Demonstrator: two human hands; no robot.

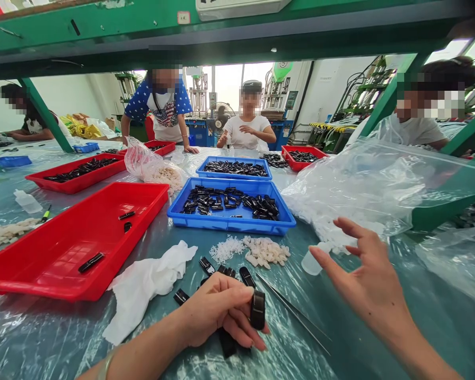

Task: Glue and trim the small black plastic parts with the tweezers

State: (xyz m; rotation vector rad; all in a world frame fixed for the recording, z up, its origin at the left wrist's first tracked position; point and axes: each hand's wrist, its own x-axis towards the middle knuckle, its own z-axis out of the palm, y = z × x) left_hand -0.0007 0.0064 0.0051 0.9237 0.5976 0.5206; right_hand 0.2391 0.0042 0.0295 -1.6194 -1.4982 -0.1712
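Note:
Between the thumb and fingers of my left hand (pixel 225 311) is a small glossy black plastic part (pixel 257 310). More black parts (pixel 207 266) lie on the table around and beneath that hand. My right hand (pixel 370 279) is raised with thumb and fingers apart. Its thumb tip overlaps a small translucent plastic bottle (pixel 312 264) in view; whether they touch I cannot tell. Metal tweezers (pixel 295 311) lie between my hands. Just beyond them are a pile of cream-coloured small pieces (pixel 267 252) and a pile of clear small pieces (pixel 226 249).
A blue tray (pixel 231 226) of black parts stands ahead, another blue tray (pixel 234 176) behind it. At left are a red tray (pixel 55 237) and a crumpled white cloth (pixel 150 279). Plastic bags (pixel 364 179) lie at right. A green shelf (pixel 142 39) spans overhead; several people sit or stand around.

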